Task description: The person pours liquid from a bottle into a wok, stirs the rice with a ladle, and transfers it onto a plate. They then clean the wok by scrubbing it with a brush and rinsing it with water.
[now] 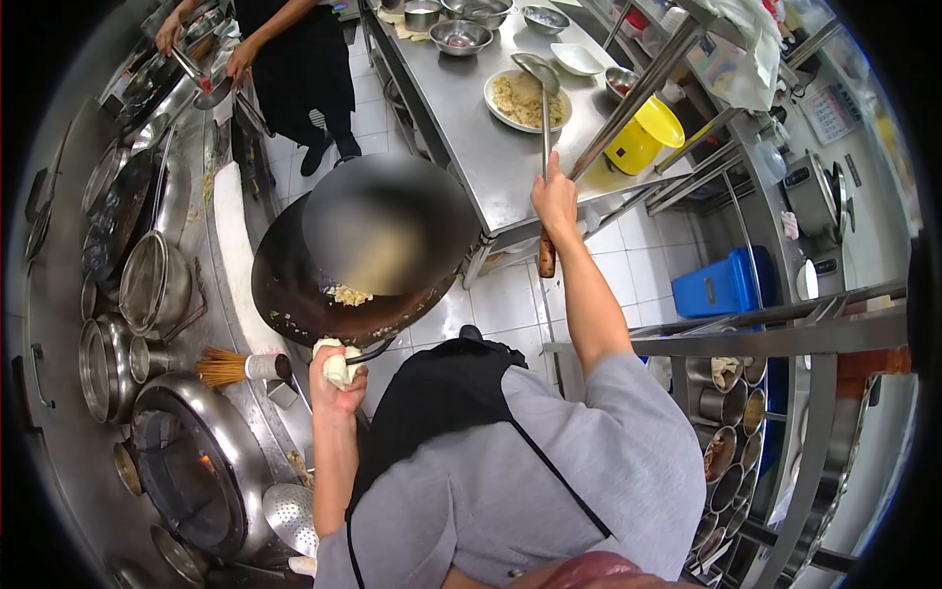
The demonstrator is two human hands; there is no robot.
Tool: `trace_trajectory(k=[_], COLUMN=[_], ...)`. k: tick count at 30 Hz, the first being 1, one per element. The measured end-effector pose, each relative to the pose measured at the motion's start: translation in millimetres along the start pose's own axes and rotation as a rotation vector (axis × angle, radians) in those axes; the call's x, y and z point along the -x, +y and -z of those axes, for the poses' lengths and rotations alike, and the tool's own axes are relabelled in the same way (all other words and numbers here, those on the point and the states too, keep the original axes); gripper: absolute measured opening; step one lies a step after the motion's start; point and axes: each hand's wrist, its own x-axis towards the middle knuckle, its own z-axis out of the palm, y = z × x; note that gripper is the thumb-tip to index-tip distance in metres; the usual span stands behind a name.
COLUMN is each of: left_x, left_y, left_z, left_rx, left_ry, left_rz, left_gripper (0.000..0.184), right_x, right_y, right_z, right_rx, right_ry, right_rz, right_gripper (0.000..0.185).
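My left hand [339, 378] grips the wok's handle through a folded pale cloth [336, 365]. The large dark wok [280, 285] is tilted beside the steel table, with some yellowish fried rice [349, 294] in it; a blurred patch hides much of its inside. My right hand [555, 201] is closed on the handle of a long ladle [546, 128], its index finger stretched along the shaft. The ladle's bowl rests over a white plate [495, 110] heaped with fried rice [520, 98] on the table.
A co-worker [294, 59] stands at the stove at the upper left, holding utensils. The steel table [461, 128] bears metal bowls [461, 37], a white dish [577, 59] and a yellow container [633, 142]. Left are a burner [201, 471], a bamboo brush [231, 367] and a strainer [292, 512].
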Motion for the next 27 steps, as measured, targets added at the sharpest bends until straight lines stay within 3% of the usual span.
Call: trace_trajectory(k=[4,6,8,10,11,12,14,17,20,23,24,27], left_x=[7.5,18.6,35.6,-5.5,-19.1,-41.2,-28.7,-8.6,-2.8,3.0,4.6,6.6], left_y=[0.5,3.7,7.6,-7.9,-0.5,2.0,0.4,-10.1,-5.7,-0.4,0.8,-1.5], left_z=[2.7,7.9,-13.7,5.1,6.4,9.5,-30.8,-16.0,-9.8,-19.3,-20.4,-22.5], left_rx=[-0.006,-0.056,0.022,0.243,0.222,0.170,0.044,0.040,0.027,0.011,0.006,-0.007], left_ry=[-0.010,-0.065,-0.399,-0.371,-0.428,-0.486,-0.114,-0.201,-0.205,-0.125,-0.118,-0.114], left_rz=[0.033,0.096,0.144,-0.231,-0.097,-0.090,-0.127,-0.143,-0.184,-0.182,-0.188,-0.204], left_gripper=[0.008,0.005,0.002,0.006,0.005,0.005,0.011,0.008,0.007,0.009,0.009,0.009], right_x=[10.3,24.7,41.0,62.2,63.9,67.3,76.8,99.6,113.4,111.9,114.2,117.4], right_y=[-7.7,-9.5,-18.6,-55.9,-72.4,-87.6,-112.5,-115.8,-108.9,-131.2,-146.2,-136.9], right_z=[4.2,12.0,30.9,53.4,53.9,57.1,78.5,103.8,95.0,140.6,157.6,132.1], right_rx=[0.188,0.065,-0.067,-0.251,-0.347,-0.488,-0.798,-0.717,-0.439,0.000,0.069,0.134], right_ry=[0.004,0.123,0.165,0.037,-0.036,-0.232,-0.589,-0.863,-0.877,-0.898,-0.995,-0.960], right_rz=[0.070,0.222,0.309,0.367,0.399,0.316,0.071,-0.043,0.072,0.450,0.362,0.747], right_gripper=[0.068,0.068,0.067,0.065,0.064,0.063,0.061,0.059,0.059,0.062,0.063,0.065])
